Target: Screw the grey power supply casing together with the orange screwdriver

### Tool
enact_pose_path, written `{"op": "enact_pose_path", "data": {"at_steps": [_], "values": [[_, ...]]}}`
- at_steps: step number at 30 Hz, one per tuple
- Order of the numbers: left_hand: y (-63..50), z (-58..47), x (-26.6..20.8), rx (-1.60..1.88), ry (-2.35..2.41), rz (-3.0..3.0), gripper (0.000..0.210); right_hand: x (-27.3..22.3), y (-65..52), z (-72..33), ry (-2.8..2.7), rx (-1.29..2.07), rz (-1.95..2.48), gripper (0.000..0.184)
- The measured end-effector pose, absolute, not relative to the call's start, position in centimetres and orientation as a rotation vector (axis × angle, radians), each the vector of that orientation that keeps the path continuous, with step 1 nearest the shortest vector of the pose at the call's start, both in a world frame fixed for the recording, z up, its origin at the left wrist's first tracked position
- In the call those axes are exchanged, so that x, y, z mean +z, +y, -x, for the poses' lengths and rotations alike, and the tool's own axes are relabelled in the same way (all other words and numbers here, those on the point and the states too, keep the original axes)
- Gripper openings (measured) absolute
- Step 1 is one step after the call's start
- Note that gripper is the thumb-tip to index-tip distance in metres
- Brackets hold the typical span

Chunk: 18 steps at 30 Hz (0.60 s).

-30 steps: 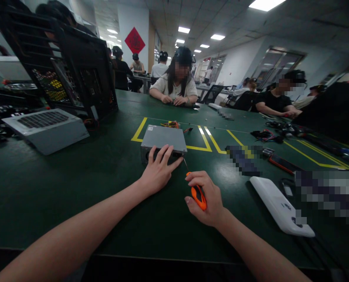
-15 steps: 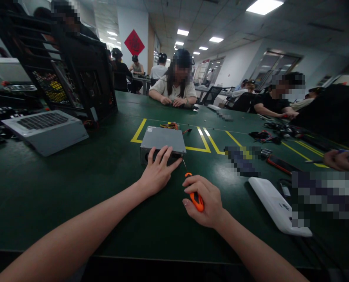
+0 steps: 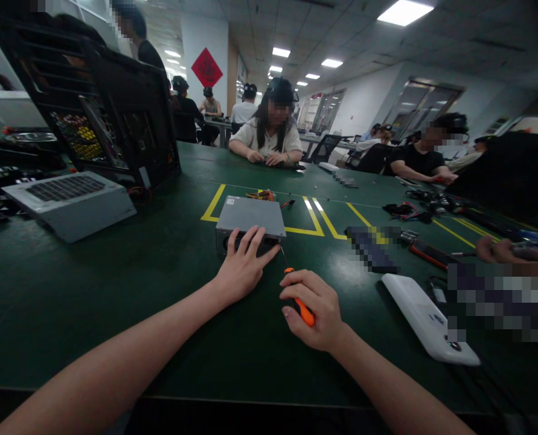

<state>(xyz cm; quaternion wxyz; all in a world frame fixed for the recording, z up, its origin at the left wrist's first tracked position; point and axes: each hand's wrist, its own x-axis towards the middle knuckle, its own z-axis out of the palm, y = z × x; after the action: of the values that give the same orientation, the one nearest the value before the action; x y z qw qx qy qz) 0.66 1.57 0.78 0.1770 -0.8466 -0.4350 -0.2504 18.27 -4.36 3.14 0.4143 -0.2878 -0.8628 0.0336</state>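
Observation:
A grey metal computer power supply (image 3: 251,215) lies on the green table, its bundle of coloured cables (image 3: 263,195) at the far side. My left hand (image 3: 241,269) rests against its near face, fingers spread over the front edge. In my right hand (image 3: 314,308) is a screwdriver (image 3: 304,312) with an orange and black handle, fingers curled round it. Its thin shaft points up at the near right corner of the power supply, close to my left fingertip. Whether the tip sits in a screw is too small to tell.
A second metal casing with a grille (image 3: 69,205) and a black computer case (image 3: 128,121) stand at left. To the right lie a white power strip-like device (image 3: 427,317) and a dark pixelated object (image 3: 372,248). Another person's hand (image 3: 499,249) reaches in at far right; co-workers sit opposite.
My right fingers have shifted slightly round the screwdriver handle, which has turned a little. My left hand and the power supply stay put. The other person's hand at right has moved left.

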Motion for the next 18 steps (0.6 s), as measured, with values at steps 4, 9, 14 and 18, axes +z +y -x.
{"op": "enact_pose_path", "data": {"at_steps": [4, 9, 14, 18], "values": [[1.5, -0.6, 0.8, -0.726, -1.231, 2.404, 0.055, 2.7, -4.3, -18.4, -2.079, 0.129, 0.771, 0.024], [1.4, -0.6, 0.8, -0.733, -1.236, 2.412, 0.055, 2.7, -4.3, -18.2, -2.188, 0.068, 0.739, 0.011], [1.6, -0.9, 1.1, -0.753, -1.241, 2.44, 0.055, 3.0, -4.2, -18.1, -2.223, 0.126, 0.72, 0.016], [0.0, 0.5, 3.1, -0.823, -1.254, 2.534, 0.043, 2.7, -4.0, -18.3, -2.234, 0.145, 0.727, 0.017]]}}
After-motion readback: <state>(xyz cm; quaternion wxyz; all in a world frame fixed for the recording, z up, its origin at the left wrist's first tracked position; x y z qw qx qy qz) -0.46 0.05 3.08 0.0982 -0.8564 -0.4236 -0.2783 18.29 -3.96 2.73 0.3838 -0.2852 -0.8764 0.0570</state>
